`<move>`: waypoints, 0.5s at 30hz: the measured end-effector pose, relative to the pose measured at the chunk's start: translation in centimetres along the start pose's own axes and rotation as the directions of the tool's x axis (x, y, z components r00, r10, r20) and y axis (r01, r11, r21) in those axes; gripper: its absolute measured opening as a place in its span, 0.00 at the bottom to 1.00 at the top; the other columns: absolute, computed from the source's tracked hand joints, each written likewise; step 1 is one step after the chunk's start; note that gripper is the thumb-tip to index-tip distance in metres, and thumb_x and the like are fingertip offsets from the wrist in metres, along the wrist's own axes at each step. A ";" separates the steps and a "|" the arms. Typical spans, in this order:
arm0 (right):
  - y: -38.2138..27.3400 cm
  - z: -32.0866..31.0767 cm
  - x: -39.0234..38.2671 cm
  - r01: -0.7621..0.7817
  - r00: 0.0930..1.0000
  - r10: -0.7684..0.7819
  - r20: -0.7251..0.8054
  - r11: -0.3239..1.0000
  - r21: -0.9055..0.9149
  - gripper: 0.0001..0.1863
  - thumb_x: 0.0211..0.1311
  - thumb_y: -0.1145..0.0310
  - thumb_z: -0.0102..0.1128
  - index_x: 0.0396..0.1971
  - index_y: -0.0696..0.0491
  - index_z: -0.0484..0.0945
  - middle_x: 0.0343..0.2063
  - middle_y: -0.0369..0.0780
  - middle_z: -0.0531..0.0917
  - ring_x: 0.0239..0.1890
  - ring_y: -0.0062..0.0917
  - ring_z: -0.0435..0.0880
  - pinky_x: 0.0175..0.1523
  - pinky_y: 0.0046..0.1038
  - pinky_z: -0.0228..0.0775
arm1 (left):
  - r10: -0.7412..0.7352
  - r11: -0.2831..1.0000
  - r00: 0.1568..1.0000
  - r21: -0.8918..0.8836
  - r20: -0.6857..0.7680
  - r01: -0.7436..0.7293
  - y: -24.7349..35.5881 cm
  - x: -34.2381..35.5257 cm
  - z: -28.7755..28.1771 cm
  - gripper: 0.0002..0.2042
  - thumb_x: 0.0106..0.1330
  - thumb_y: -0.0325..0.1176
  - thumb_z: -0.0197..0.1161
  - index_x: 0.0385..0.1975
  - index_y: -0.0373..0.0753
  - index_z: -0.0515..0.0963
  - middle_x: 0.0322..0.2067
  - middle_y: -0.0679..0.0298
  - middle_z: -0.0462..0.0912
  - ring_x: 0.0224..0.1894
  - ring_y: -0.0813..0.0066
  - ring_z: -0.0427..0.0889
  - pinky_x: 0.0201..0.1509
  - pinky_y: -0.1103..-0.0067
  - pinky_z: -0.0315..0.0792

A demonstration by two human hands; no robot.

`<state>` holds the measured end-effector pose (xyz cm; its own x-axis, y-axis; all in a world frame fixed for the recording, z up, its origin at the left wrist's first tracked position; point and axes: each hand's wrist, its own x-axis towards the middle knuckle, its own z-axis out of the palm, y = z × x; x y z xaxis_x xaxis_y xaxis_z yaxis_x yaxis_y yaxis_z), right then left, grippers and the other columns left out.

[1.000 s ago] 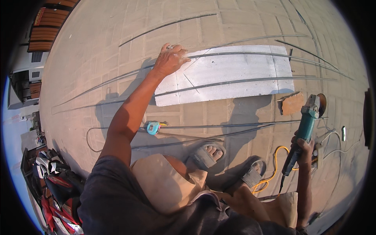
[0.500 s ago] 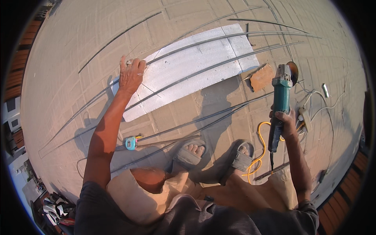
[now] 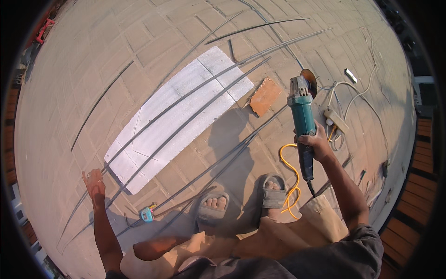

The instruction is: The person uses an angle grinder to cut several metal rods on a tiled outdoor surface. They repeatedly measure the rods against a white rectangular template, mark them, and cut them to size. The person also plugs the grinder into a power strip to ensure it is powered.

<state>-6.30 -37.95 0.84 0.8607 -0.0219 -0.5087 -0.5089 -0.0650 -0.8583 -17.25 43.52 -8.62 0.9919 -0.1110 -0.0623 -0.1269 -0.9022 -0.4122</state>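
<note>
My right hand (image 3: 314, 141) grips an angle grinder (image 3: 303, 114) with a green body and black handle. Its brown disc (image 3: 308, 83) points up and away from me, clear of the rods. At the far left, my left hand (image 3: 95, 183) is closed on a thin grey metal rod (image 3: 153, 122), one finger sticking out. That rod crosses a white foam-like board (image 3: 179, 109) on the paving, and a second metal rod (image 3: 186, 118) runs beside it. Dark lines run across the board. Left of the board, the rods converge towards the lower left.
A turquoise tape measure (image 3: 147, 214) lies near my left foot, by more rods (image 3: 218, 160). Right of the board is a broken brown tile (image 3: 265, 96). An orange cord (image 3: 295, 188) loops beside my right sandal. A white power strip (image 3: 335, 121) with cables lies farther right.
My left hand has moved from the board's left end out beyond it, towards the lower left. My right hand still holds the grinder. The whole view has turned and shifted.
</note>
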 end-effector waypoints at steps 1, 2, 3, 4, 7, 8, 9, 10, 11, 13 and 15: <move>-0.1 -0.1 -0.1 0.002 1.000 -0.002 -0.002 1.000 -0.016 0.30 0.39 0.69 0.74 0.46 0.59 0.74 0.35 0.40 0.81 0.33 0.25 0.85 0.41 0.28 0.80 | 0.042 0.998 0.995 -0.049 -0.087 -0.046 -1.7 -1.4 0.7 0.07 0.71 0.35 0.56 0.43 0.43 0.75 0.42 0.63 0.78 0.52 0.62 0.79 0.76 0.50 0.51; -0.2 -0.1 -0.1 0.003 1.000 -0.003 0.000 0.999 -0.032 0.30 0.39 0.69 0.74 0.46 0.59 0.74 0.35 0.40 0.81 0.33 0.25 0.85 0.41 0.28 0.80 | -0.002 0.999 1.000 -0.037 0.018 0.002 -2.7 -2.3 1.1 0.08 0.68 0.32 0.56 0.45 0.43 0.75 0.42 0.62 0.78 0.52 0.61 0.79 0.76 0.49 0.51; -0.3 -0.3 -0.2 0.020 1.000 -0.020 -0.010 0.998 -0.057 0.29 0.39 0.69 0.74 0.46 0.59 0.74 0.35 0.40 0.81 0.33 0.24 0.84 0.42 0.28 0.80 | -0.047 0.999 0.991 -0.017 0.123 0.049 -3.5 -2.9 1.3 0.10 0.66 0.29 0.57 0.46 0.42 0.76 0.43 0.61 0.79 0.52 0.60 0.80 0.75 0.48 0.52; -0.2 -0.4 -0.3 0.014 1.000 -0.014 -0.009 0.999 -0.048 0.29 0.39 0.69 0.74 0.45 0.59 0.74 0.35 0.40 0.81 0.33 0.24 0.84 0.42 0.28 0.79 | -0.097 0.995 0.969 0.016 0.228 0.096 -4.5 -3.4 1.2 0.13 0.63 0.26 0.57 0.48 0.42 0.76 0.43 0.61 0.79 0.52 0.60 0.80 0.75 0.47 0.53; -0.7 0.0 -0.1 0.016 1.000 -0.016 0.013 1.000 -0.019 0.29 0.39 0.69 0.74 0.45 0.59 0.74 0.34 0.40 0.81 0.32 0.24 0.84 0.42 0.27 0.79 | -0.234 0.969 0.915 0.152 0.328 0.193 -6.2 -4.4 1.7 0.08 0.67 0.31 0.56 0.45 0.44 0.75 0.44 0.63 0.79 0.52 0.61 0.80 0.73 0.45 0.53; -0.8 0.2 -0.1 0.023 1.000 -0.023 0.018 1.000 -0.006 0.29 0.39 0.69 0.74 0.45 0.59 0.74 0.34 0.40 0.81 0.32 0.24 0.84 0.42 0.27 0.79 | -0.251 0.967 0.887 0.147 0.388 0.209 -6.6 -4.3 1.6 0.10 0.67 0.31 0.57 0.46 0.44 0.75 0.45 0.62 0.79 0.53 0.61 0.80 0.73 0.44 0.53; -0.9 0.4 -0.2 0.031 0.999 -0.031 0.023 1.000 0.006 0.29 0.39 0.69 0.74 0.45 0.59 0.75 0.34 0.39 0.81 0.32 0.24 0.85 0.42 0.27 0.79 | -0.266 0.964 0.854 0.142 0.447 0.226 -7.2 -4.0 1.5 0.11 0.67 0.31 0.58 0.48 0.44 0.76 0.47 0.62 0.79 0.54 0.60 0.80 0.73 0.43 0.53; -1.1 0.5 -0.2 0.035 0.999 -0.035 0.023 0.999 0.008 0.29 0.39 0.69 0.74 0.45 0.59 0.75 0.34 0.39 0.81 0.32 0.24 0.85 0.42 0.27 0.79 | -0.277 0.961 0.818 0.137 0.504 0.241 -7.4 -3.4 1.3 0.12 0.67 0.31 0.59 0.50 0.44 0.76 0.48 0.62 0.79 0.54 0.60 0.81 0.72 0.43 0.53; -1.1 0.9 -0.1 0.038 0.999 -0.038 0.031 0.999 0.015 0.28 0.40 0.68 0.74 0.45 0.59 0.75 0.34 0.39 0.81 0.32 0.24 0.85 0.42 0.27 0.79 | -0.353 0.935 0.780 0.214 0.517 0.281 -8.0 -2.9 0.9 0.13 0.67 0.32 0.59 0.51 0.44 0.76 0.49 0.62 0.79 0.55 0.60 0.81 0.72 0.42 0.53; -1.2 1.6 0.2 0.041 0.998 -0.042 0.052 0.999 0.026 0.28 0.40 0.68 0.74 0.45 0.59 0.75 0.34 0.39 0.81 0.33 0.24 0.85 0.41 0.27 0.79 | -0.503 0.861 0.690 0.370 0.520 0.348 -9.5 -1.1 0.3 0.14 0.68 0.34 0.60 0.52 0.45 0.75 0.51 0.62 0.79 0.56 0.60 0.81 0.71 0.41 0.54; -1.3 1.8 0.3 0.032 0.997 -0.034 0.070 0.999 0.020 0.29 0.40 0.67 0.74 0.45 0.59 0.75 0.34 0.40 0.81 0.33 0.24 0.85 0.41 0.27 0.79 | -0.520 0.854 0.731 0.254 0.442 0.454 -8.4 2.6 -1.3 0.14 0.70 0.35 0.60 0.54 0.44 0.75 0.53 0.62 0.79 0.57 0.58 0.81 0.70 0.42 0.55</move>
<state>-5.47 -36.06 1.67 0.8742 0.0505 -0.4828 -0.4809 -0.0461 -0.8756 -13.59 50.27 -4.10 0.7864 0.5721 -0.2327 0.3391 -0.7148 -0.6116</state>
